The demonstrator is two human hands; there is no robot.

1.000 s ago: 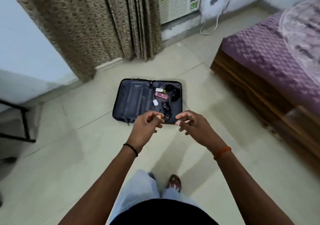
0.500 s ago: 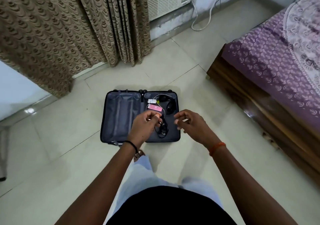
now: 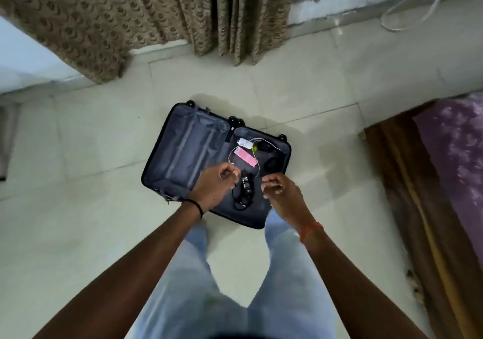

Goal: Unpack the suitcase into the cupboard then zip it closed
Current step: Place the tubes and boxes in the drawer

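A dark suitcase [image 3: 183,155] lies flat and open on the tiled floor ahead of me. Its left half shows only lining. The right half holds a pink flat item [image 3: 245,157], a white charger [image 3: 245,143] with a thin white cable, black headphones [image 3: 269,155] and a black tangle of gear [image 3: 244,189]. My left hand [image 3: 215,188] hovers over the suitcase's middle with fingers curled, and I see nothing in it. My right hand [image 3: 281,193] hangs over the near right corner, fingers loosely curled, with nothing in it. The cupboard is out of view.
Brown patterned curtains [image 3: 130,11] hang along the far wall. A wooden bed [image 3: 407,195] with a purple cover stands at the right. A white cord [image 3: 407,14] loops on the floor at the back right. My legs in light jeans fill the bottom.
I have stepped closer to the suitcase and my view has tilted down. Both hands now hang over the suitcase's near part instead of short of it.
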